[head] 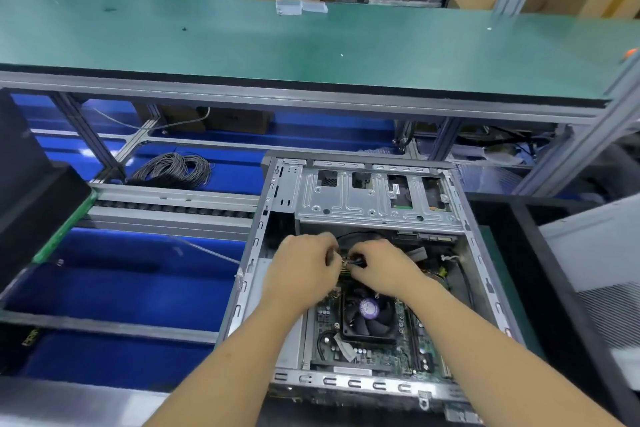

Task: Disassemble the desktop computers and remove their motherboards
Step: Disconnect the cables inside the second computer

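I see the open computer case [363,270] lying on its side at the near right of the workstation, motherboard [374,340] inside. My left hand [301,274] and right hand [381,270] meet above the CPU fan [369,317], fingers curled, pinching a small connector [349,263] between them.

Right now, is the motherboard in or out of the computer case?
In. The motherboard lies inside the open case, fan mounted.

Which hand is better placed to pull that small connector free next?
Probably the right hand: its fingertips already pinch the connector above the CPU fan. The left hand seems only to steady beside it.
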Action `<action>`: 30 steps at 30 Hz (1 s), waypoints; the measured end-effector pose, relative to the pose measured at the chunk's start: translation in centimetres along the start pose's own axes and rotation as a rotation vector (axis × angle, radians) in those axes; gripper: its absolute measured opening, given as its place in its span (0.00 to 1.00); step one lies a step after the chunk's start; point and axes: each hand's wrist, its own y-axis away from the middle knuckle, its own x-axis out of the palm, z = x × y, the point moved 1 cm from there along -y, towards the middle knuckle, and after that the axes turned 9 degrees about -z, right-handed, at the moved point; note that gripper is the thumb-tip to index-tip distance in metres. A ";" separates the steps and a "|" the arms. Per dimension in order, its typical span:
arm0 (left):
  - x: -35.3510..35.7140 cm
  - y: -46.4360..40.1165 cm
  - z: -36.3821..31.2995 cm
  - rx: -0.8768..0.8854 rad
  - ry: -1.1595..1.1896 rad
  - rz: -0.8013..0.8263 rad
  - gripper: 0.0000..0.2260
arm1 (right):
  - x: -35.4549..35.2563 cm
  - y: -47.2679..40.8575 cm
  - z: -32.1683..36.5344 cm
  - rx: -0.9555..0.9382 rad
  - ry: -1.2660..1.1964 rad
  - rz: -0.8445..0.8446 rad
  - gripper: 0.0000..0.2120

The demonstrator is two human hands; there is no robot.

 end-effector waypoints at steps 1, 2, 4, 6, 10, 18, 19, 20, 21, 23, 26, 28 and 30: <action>0.0 -0.1 0.3 -0.078 0.041 -0.093 0.09 | 0.1 0.1 0.0 0.011 -0.029 -0.019 0.13; 0.1 -0.2 0.5 -0.141 0.076 -0.166 0.09 | 0.2 0.1 0.1 0.014 -0.060 0.001 0.14; 0.1 -0.5 1.0 -0.243 0.147 -0.262 0.06 | -0.2 0.3 -0.2 0.017 -0.120 0.105 0.17; 0.2 -0.7 1.3 -0.306 0.205 -0.307 0.03 | -1.0 0.9 -1.0 0.035 -0.111 0.195 0.24; 0.4 -0.8 1.4 -0.302 0.213 -0.245 0.17 | -0.5 2.0 -1.2 -0.106 0.211 0.009 0.15; 0.0 -0.8 1.2 -0.221 0.190 -0.268 0.09 | -0.3 2.6 1.2 -0.107 0.526 -0.253 0.06; 0.0 -0.8 1.2 -0.216 0.180 -0.285 0.08 | -0.4 2.8 1.3 -0.100 0.530 -0.250 0.07; 0.1 -0.8 1.3 -0.212 0.170 -0.298 0.08 | -0.4 3.0 1.3 -0.094 0.537 -0.231 0.08; 0.1 -0.8 1.4 -0.212 0.159 -0.301 0.09 | -0.5 3.2 1.4 -0.084 0.547 -0.202 0.08; 0.3 -0.8 1.5 -0.217 0.123 -0.276 0.12 | -0.5 3.7 1.8 -0.065 0.582 -0.147 0.09; 0.6 -0.9 1.5 -0.234 0.065 -0.235 0.16 | -0.1 4.8 1.8 -0.026 0.528 -0.058 0.14; 0.7 -0.9 1.4 -0.256 0.066 -0.223 0.18 | -0.4 5.6 1.3 0.061 0.380 -0.051 0.16; 0.7 -0.9 1.3 -0.265 0.059 -0.206 0.17 | -1.0 6.2 0.5 0.176 0.258 -0.121 0.17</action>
